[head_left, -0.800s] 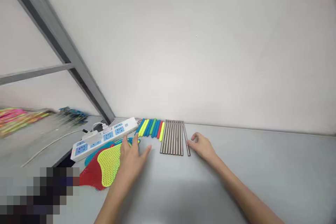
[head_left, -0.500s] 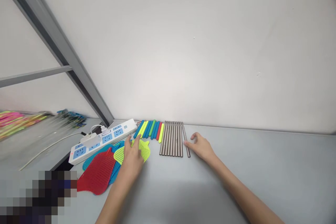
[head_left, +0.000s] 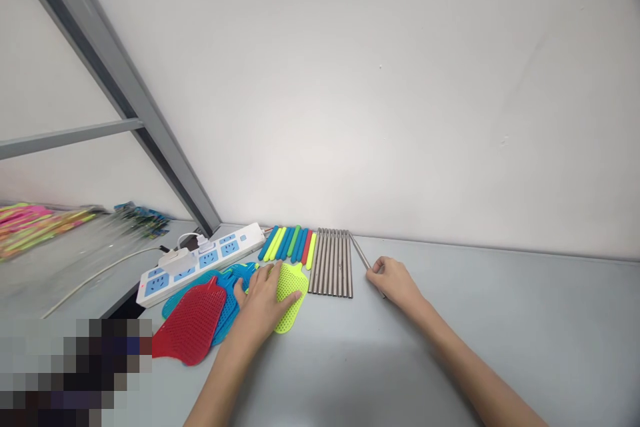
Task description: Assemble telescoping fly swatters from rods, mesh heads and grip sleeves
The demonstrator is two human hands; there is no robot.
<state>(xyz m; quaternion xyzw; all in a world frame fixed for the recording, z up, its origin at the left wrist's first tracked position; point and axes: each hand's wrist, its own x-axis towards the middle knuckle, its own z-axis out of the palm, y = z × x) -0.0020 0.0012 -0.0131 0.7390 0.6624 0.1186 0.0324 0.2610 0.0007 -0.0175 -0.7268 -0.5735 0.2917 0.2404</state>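
Observation:
My left hand lies over a yellow-green fly swatter head, its thumb and fingers closed on the perforated plastic. Red and blue swatter heads overlap in a pile at its left. My right hand pinches one metal rod near its lower end; the rod slants, with its top by the others. A row of several metal rods lies side by side between my hands. Beside that row are coloured handle tubes in blue, yellow, green and red.
A white power strip with plugs and cable lies behind the swatter heads. A grey metal frame post rises at the left. Bagged colourful items lie beyond it. The wall bounds the grey table at the back.
My left hand has closed on the yellow-green swatter head and moved it right, off the pile. My right hand has gripped the end rod and swung its lower end right, away from the row.

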